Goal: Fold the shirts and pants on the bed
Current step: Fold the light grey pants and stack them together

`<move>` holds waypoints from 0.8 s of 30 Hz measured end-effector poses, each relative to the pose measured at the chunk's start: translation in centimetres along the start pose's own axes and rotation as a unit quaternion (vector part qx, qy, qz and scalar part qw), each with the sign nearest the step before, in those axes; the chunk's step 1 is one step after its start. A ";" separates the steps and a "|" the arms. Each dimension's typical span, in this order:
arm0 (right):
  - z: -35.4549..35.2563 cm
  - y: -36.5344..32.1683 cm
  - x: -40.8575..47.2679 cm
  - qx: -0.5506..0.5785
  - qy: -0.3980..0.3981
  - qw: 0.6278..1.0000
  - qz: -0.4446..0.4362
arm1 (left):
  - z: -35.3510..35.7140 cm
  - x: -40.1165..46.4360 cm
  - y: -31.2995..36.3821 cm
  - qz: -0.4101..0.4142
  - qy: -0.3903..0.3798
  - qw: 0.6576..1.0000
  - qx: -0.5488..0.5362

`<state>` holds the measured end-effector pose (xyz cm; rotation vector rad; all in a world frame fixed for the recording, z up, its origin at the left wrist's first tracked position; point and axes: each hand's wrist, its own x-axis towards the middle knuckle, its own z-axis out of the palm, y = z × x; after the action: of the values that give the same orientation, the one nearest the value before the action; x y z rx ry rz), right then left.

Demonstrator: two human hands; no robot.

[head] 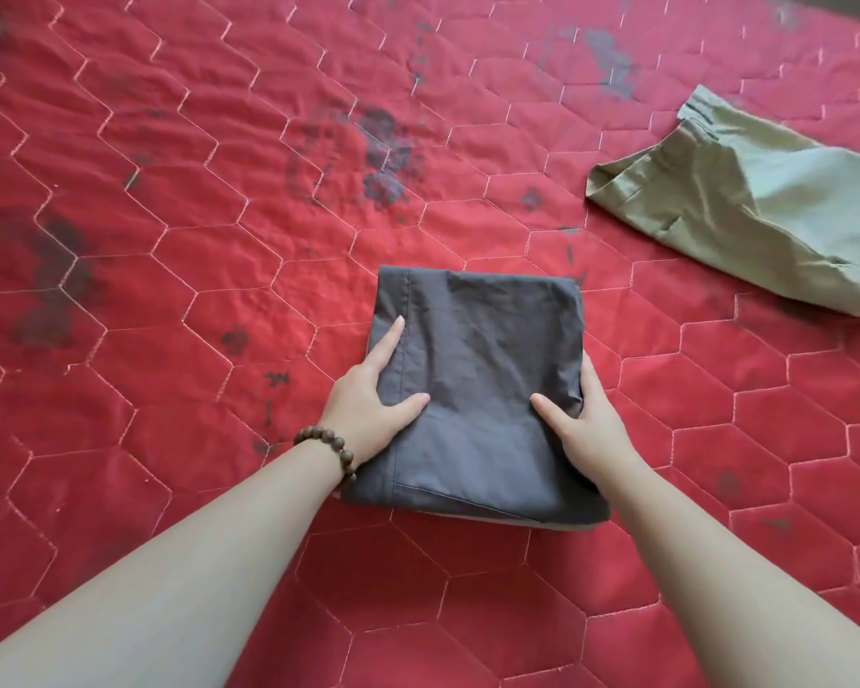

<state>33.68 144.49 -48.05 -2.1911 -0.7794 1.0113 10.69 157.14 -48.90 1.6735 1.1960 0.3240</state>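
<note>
A dark grey garment [482, 350], folded into a compact rectangle, lies on the red quilted bed cover [194, 201] in the middle of the view. My left hand [368, 404] grips its left edge, thumb on top and fingers along the side. My right hand [587, 429] grips its right edge the same way, thumb on top, fingers wrapped around the side. A light green garment [775, 201] lies loosely spread and unfolded at the right edge of the bed.
The red cover has a hexagon stitch pattern and dark faded blotches [383, 156] across it. A beaded bracelet [328, 449] sits on my left wrist.
</note>
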 end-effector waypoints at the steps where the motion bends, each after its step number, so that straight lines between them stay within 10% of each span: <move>1: 0.4 -0.5 -0.5 0.006 -0.002 1.000 -0.015 | -0.6 -0.5 -0.1 0.009 0.012 1.000 0.009; 13: 17.7 -13.3 -6.5 -0.031 -0.068 0.990 -0.119 | -17.8 -10.9 -9.9 -0.060 0.215 0.973 0.062; 18: 24.7 -13.9 -7.9 -0.147 -0.124 0.979 -0.064 | -19.9 -13.6 -16.1 -0.162 0.164 0.964 0.136; 24: 25.9 -15.2 -7.6 -0.167 0.026 0.973 -0.156 | -19.7 -12.8 -16.6 -0.089 0.200 0.964 0.151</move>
<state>4.88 155.91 -47.47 -2.2595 -1.3006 0.7017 -18.09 157.75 -49.75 1.7938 1.7583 0.3954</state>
